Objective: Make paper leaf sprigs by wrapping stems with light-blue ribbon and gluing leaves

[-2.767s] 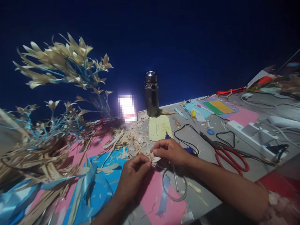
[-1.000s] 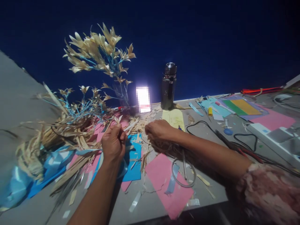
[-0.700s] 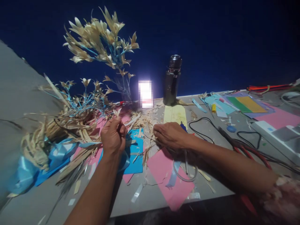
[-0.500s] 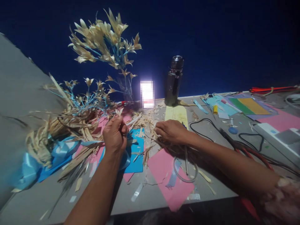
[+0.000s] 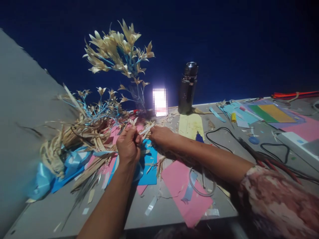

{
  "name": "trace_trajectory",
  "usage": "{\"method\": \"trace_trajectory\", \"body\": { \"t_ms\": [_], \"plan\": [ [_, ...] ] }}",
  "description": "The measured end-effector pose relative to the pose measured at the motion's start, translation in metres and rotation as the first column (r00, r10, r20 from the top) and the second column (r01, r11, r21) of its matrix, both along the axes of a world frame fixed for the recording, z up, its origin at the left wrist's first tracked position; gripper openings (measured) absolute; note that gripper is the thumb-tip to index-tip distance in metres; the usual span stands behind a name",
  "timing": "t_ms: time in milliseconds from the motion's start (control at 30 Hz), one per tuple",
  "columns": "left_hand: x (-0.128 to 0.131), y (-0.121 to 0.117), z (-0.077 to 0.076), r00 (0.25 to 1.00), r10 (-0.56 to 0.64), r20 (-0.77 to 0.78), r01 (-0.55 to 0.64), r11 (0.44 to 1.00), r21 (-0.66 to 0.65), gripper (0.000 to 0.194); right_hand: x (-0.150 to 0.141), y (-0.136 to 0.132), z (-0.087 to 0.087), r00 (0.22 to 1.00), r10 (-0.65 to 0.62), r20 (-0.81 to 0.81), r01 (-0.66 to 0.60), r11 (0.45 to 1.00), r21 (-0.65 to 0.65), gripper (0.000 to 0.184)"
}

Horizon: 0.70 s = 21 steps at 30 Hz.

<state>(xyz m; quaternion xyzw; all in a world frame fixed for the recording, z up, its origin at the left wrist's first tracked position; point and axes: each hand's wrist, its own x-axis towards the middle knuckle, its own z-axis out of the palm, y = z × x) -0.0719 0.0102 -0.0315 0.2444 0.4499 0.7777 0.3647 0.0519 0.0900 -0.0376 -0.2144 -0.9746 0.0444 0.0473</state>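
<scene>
My left hand [image 5: 128, 144] is closed in a pinch on a small cream flower of pointed, husk-like petals [image 5: 133, 121], which sticks up above the fingertips. To its right, my right hand [image 5: 161, 136] reaches over a heap of dry cream husk scraps [image 5: 164, 123], fingers bent together and pointing left. What lies in those fingers is hidden, though a pale strip [image 5: 147, 129] shows just beside them. Under and between the hands lies a blue sheet [image 5: 149, 176]. Behind my right forearm, a blue tool with a pointed tip [image 5: 198, 136] is mostly covered.
A branching bunch of cream flowers on blue stems [image 5: 119, 53] stands at the back left, above dry husks [image 5: 54, 156] and blue ribbon [image 5: 74, 159]. A dark flask [image 5: 187, 91] stands at the back. Red-handled scissors [image 5: 281, 171], cords and a white power strip [image 5: 299, 146] lie right.
Both hands were together on the flower earliest. They have parted, the flower staying in my left hand. My right hand has since moved left over the scraps, and the view has shifted.
</scene>
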Motion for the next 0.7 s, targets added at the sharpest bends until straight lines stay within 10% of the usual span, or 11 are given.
{"method": "trace_trajectory", "body": {
  "t_ms": [367,700],
  "plan": [
    [0.002,-0.001,0.002,1.0,-0.002,0.009,0.002,1.0,0.002,0.024,0.055,0.01,0.026,0.895,-0.174,-0.411,0.064,0.962,-0.267,0.011],
    [0.002,-0.004,0.005,0.999,-0.032,0.001,0.032,0.999,-0.027,0.022,0.121,-0.026,0.036,0.8,-0.435,-0.413,0.319,0.892,-0.321,0.021]
  ]
}}
